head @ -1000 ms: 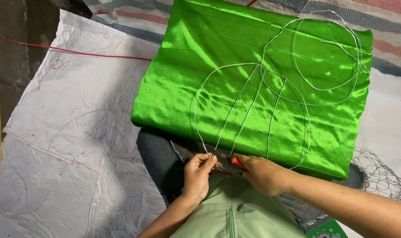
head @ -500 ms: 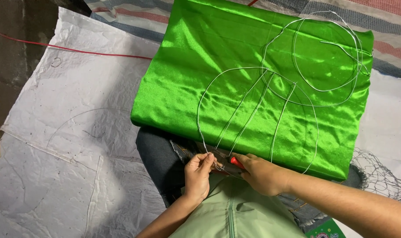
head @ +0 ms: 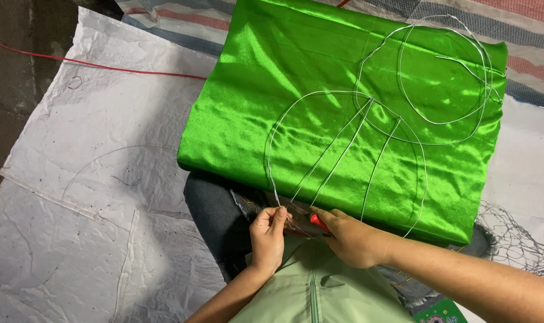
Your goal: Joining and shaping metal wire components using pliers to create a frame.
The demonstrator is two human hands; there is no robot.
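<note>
Little has shifted since a second ago: both hands stay low at the near edge of the cloth, and the wire frame has swung only slightly over it.

The left hand [head: 268,234] is curled, thumb and fingers pressed together on the lower end of the wire frame [head: 368,119], pinching the thin silver strand where it comes off the cloth. The right hand [head: 348,237] is closed around a red-handled tool [head: 318,222] — only a bit of red handle shows, its tip hidden between the two hands, just beside the pinched wire.

The wire frame is bent into overlapping loops with straight spokes fanning up from the hands; it lies across a shiny green satin cloth [head: 254,107], which is folded into a thick rectangle and rests partly on the person's lap. Under everything is crinkled white paper sheeting [head: 104,119] with faint curved lines drawn on it. A red cord [head: 92,64] trails across the upper left, and a patch of wire mesh [head: 517,239] sits at the right edge — near the right forearm.
</note>
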